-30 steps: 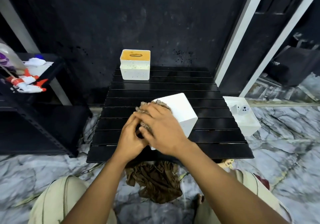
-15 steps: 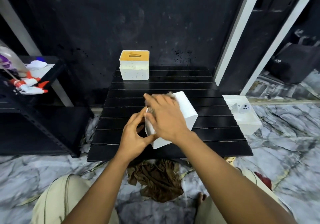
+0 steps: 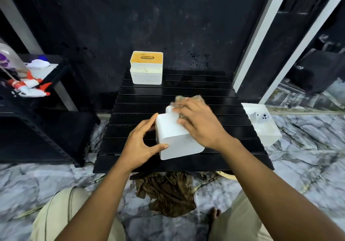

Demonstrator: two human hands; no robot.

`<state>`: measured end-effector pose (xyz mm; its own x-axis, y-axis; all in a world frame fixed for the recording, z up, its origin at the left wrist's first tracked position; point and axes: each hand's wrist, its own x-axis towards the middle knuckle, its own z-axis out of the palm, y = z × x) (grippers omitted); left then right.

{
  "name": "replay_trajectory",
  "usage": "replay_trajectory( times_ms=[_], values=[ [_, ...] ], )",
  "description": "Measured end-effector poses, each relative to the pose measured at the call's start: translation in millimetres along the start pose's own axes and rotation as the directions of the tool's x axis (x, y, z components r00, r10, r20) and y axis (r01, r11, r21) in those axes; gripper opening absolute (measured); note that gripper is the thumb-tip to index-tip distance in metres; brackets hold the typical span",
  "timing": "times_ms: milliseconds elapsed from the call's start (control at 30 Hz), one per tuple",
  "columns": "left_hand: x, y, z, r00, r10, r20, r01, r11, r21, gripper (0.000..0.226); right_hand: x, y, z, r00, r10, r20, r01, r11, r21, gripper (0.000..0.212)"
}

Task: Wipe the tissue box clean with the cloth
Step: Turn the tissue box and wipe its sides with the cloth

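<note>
— The left hand (image 3: pixel 139 145) grips the tissue box (image 3: pixel 173 136) by its near side. The right hand (image 3: pixel 199 125), blurred, seems to lie flat, pressing the cloth (image 3: pixel 186 99) on top.
— A second ago the cloth sat nearer; now it reaches the far end. The box is turned on the black table (image 3: pixel 186 89), so wiping looks well under way

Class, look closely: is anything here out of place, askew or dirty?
A crumpled brown cloth lies on the marble floor below the black slatted table. The white plastic tissue box sits askew; the far orange-topped box is speckled.
</note>
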<state>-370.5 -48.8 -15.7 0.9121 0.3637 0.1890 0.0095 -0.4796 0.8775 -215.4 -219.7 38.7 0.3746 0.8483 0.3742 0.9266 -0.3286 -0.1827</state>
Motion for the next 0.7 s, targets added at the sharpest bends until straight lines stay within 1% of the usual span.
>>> replay_trajectory(
  times_ms=[33,67,100,133,167,200,267,300,333,400,467,500,567,633,700],
  values=[
    [1,0,-3,1.000,0.002,0.014,-0.002,1.000,0.017,0.098,-3,9,0,0.993,0.108,-0.056,-0.102,0.990,0.093,0.035],
    [2,1,-6,1.000,0.000,0.028,-0.001,0.999,0.033,0.099,-8,20,-1,0.957,0.273,-0.096,-0.244,0.940,0.240,0.032],
    [3,3,-8,0.999,-0.008,0.044,0.006,0.999,0.054,0.100,-13,29,-3,0.890,0.446,-0.093,-0.378,0.836,0.398,0.030],
    [4,5,-12,0.998,-0.020,0.062,0.015,0.997,0.082,0.101,-18,37,-5,0.809,0.585,-0.053,-0.483,0.714,0.506,0.027],
    [7,9,-16,0.996,-0.032,0.083,0.022,0.993,0.115,0.104,-25,43,-5,0.740,0.672,-0.018,-0.553,0.624,0.552,0.024],
    [10,14,-20,0.995,-0.037,0.098,0.023,0.989,0.143,0.110,-34,47,-3,0.697,0.717,-0.008,-0.591,0.581,0.560,0.023],
    [18,34,-26,0.994,-0.020,0.105,0.000,0.981,0.192,0.123,-50,48,2,0.650,0.760,0.001,-0.610,0.520,0.598,0.022],
    [25,48,-26,0.992,-0.005,0.128,-0.028,0.966,0.257,0.124,-55,45,4,0.633,0.774,0.009,-0.598,0.482,0.641,0.020],
    [34,63,-23,0.983,0.004,0.182,-0.071,0.929,0.364,0.124,-59,42,7,0.616,0.787,0.013,-0.580,0.443,0.684,0.018],
    [53,93,-7,0.937,-0.026,0.347,-0.200,0.775,0.599,0.122,-63,34,8,0.587,0.809,0.012,-0.537,0.379,0.754,0.015],
    [71,118,14,0.876,-0.085,0.475,-0.334,0.605,0.723,0.122,-63,26,6,0.588,0.809,0.006,-0.510,0.365,0.779,0.015],
    [79,126,24,0.850,-0.109,0.515,-0.385,0.539,0.749,0.122,-63,23,5,0.596,0.803,0.008,-0.502,0.365,0.784,0.015],
    [90,136,41,0.810,-0.151,0.566,-0.457,0.442,0.772,0.121,-62,19,1,0.616,0.788,0.009,-0.486,0.371,0.791,0.018],
    [97,140,48,0.801,-0.157,0.578,-0.484,0.399,0.779,0.121,-59,17,-5,0.625,0.781,-0.011,-0.463,0.381,0.801,0.022],
    [100,141,44,0.815,-0.098,0.572,-0.493,0.403,0.771,0.123,-57,19,-13,0.615,0.787,-0.044,-0.447,0.394,0.803,0.024]
  ],
)
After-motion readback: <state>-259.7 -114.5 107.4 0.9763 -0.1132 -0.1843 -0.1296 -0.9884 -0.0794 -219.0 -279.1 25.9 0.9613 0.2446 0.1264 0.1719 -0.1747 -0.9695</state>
